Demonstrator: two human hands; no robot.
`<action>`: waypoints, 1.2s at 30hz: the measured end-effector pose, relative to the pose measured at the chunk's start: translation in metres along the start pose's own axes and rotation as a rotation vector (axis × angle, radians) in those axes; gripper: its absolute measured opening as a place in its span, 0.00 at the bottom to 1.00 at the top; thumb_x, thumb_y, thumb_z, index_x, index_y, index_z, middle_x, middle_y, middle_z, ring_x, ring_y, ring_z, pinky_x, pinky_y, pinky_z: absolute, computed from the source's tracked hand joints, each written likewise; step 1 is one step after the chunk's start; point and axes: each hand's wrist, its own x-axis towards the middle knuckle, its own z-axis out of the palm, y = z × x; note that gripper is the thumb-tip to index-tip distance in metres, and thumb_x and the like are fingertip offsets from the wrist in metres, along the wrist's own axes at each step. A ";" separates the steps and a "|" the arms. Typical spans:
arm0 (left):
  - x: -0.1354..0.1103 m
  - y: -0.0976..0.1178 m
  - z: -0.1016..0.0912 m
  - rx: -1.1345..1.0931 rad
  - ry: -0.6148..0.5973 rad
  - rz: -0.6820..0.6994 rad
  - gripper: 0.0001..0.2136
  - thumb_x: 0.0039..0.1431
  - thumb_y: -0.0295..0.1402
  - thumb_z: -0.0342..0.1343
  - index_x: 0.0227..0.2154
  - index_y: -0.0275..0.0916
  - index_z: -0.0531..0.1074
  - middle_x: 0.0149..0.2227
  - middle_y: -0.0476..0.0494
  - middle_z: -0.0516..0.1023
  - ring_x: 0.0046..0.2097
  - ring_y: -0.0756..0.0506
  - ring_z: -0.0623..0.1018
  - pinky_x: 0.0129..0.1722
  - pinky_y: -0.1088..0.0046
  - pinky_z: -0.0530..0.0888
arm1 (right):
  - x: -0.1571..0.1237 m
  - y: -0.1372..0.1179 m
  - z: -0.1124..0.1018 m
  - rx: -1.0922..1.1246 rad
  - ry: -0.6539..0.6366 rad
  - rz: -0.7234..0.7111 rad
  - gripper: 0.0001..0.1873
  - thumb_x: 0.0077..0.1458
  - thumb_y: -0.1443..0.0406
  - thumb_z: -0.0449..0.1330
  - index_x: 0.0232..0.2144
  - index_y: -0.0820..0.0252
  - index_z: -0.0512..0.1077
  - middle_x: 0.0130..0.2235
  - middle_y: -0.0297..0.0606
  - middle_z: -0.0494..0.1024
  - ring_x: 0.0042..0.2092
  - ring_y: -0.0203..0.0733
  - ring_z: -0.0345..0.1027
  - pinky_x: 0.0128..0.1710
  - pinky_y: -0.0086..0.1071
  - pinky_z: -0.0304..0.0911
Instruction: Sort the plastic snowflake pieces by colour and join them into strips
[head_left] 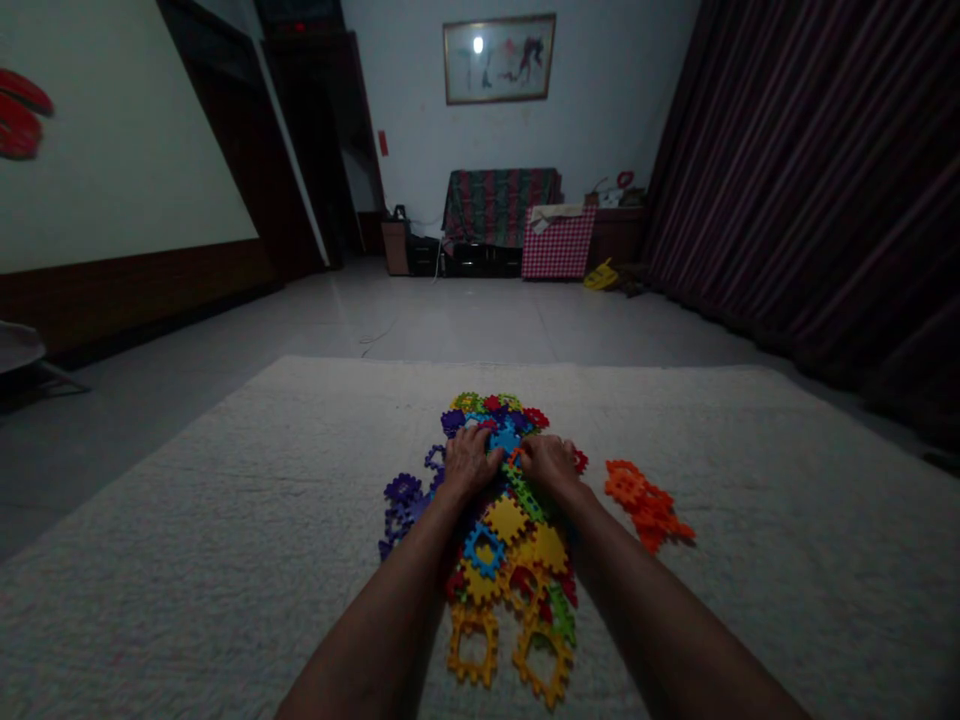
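Covered pieces: both hands and forearms are hiding parts of the multicoloured pile of toothed plastic pieces (506, 519), which is lying on the pale rug (300, 500); dim light is blurring many edges.
Cut-off forearms: both are running out at the bottom edge.
Left hand (470, 462): it is resting palm down on the pile, fingers slightly apart, the thumb lying beside a blue toothed piece (507, 438); whether the fingers are gripping anything, I cannot tell.
Right hand (550, 462): its fingers are sitting bunched together at a small orange piece (516, 456); the knuckles are masking whether they are clamping it.
Orange cluster (643, 502): it is lying right of the pile.
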 end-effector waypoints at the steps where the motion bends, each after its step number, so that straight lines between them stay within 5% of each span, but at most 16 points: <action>1: 0.001 0.000 -0.001 0.000 -0.001 -0.009 0.18 0.61 0.40 0.54 0.52 0.41 0.71 0.57 0.38 0.71 0.58 0.38 0.68 0.58 0.56 0.64 | 0.003 0.000 0.000 0.010 -0.002 0.006 0.10 0.55 0.68 0.56 0.34 0.58 0.78 0.38 0.43 0.81 0.46 0.48 0.70 0.49 0.40 0.54; 7: 0.015 0.012 -0.002 -0.006 0.064 0.074 0.21 0.62 0.32 0.50 0.58 0.40 0.66 0.61 0.37 0.66 0.63 0.39 0.63 0.60 0.57 0.63 | 0.010 0.010 -0.013 0.199 0.161 -0.025 0.13 0.58 0.64 0.54 0.41 0.55 0.76 0.44 0.38 0.81 0.46 0.43 0.72 0.49 0.35 0.60; 11: 0.016 0.023 -0.001 0.072 -0.073 0.246 0.16 0.63 0.37 0.51 0.53 0.45 0.71 0.62 0.41 0.66 0.64 0.36 0.61 0.61 0.51 0.61 | 0.006 0.039 -0.030 0.380 0.332 -0.005 0.14 0.54 0.64 0.53 0.39 0.59 0.76 0.41 0.40 0.82 0.44 0.44 0.74 0.47 0.35 0.65; 18: 0.006 0.013 -0.019 0.170 -0.160 0.278 0.10 0.63 0.35 0.50 0.38 0.41 0.76 0.49 0.38 0.75 0.57 0.38 0.66 0.56 0.56 0.65 | -0.024 0.123 -0.048 0.112 0.314 0.184 0.13 0.51 0.64 0.55 0.37 0.55 0.78 0.40 0.42 0.82 0.39 0.48 0.75 0.42 0.40 0.65; 22: 0.002 0.001 -0.029 0.170 -0.182 0.235 0.09 0.61 0.33 0.51 0.31 0.40 0.76 0.45 0.38 0.76 0.55 0.39 0.68 0.55 0.60 0.65 | -0.036 0.148 -0.045 0.016 0.298 0.238 0.13 0.51 0.64 0.57 0.37 0.53 0.79 0.40 0.43 0.82 0.39 0.49 0.75 0.40 0.39 0.64; 30: -0.014 -0.014 -0.025 0.118 -0.053 0.174 0.07 0.60 0.31 0.51 0.34 0.40 0.74 0.42 0.41 0.75 0.48 0.42 0.72 0.50 0.66 0.68 | -0.037 0.146 -0.042 -0.056 0.236 0.292 0.19 0.49 0.70 0.55 0.41 0.58 0.79 0.45 0.48 0.81 0.47 0.55 0.73 0.46 0.44 0.61; 36: -0.017 -0.014 -0.014 0.066 0.021 0.142 0.09 0.61 0.31 0.51 0.42 0.44 0.74 0.46 0.41 0.75 0.52 0.41 0.71 0.53 0.62 0.66 | -0.020 0.090 -0.030 0.014 0.311 0.059 0.21 0.51 0.71 0.52 0.44 0.59 0.78 0.46 0.45 0.80 0.46 0.49 0.72 0.50 0.41 0.60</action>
